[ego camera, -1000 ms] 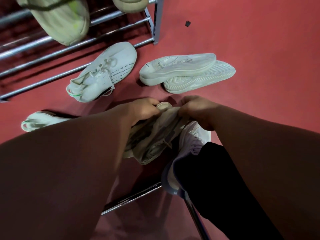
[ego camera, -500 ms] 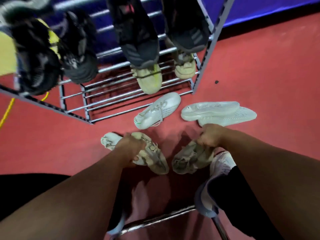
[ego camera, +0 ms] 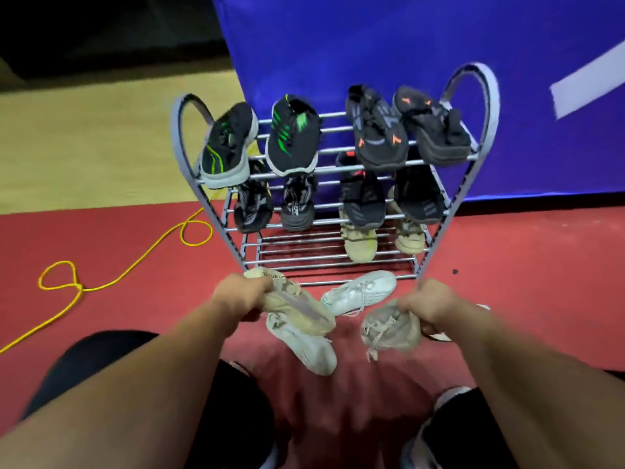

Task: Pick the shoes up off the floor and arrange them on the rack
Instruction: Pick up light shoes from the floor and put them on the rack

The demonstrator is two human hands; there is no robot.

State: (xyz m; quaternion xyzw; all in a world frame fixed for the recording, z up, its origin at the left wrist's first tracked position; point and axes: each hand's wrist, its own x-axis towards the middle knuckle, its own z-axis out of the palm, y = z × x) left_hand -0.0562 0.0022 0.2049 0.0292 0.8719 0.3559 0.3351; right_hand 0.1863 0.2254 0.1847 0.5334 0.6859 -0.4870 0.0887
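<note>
My left grip (ego camera: 241, 294) was curled tight round one beige shoe (ego camera: 297, 308), at nine o'clock from my right grip (ego camera: 427, 306), which clutched the second beige shoe (ego camera: 389, 328), laces dangling. The rack (ego camera: 487, 96) stood at twelve o'clock, its upper tiers full of dark shoes (ego camera: 294, 137). A white sneaker (ego camera: 360, 292) lay on the red floor (ego camera: 135, 252) between my grips, near the rack's foot.

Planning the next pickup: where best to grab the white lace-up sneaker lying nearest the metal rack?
Probably pinch the white lace-up sneaker by its heel collar from above, near-left side: it seems sole-down, opening up, heel toward the person, toe toward the metal rack.
</note>
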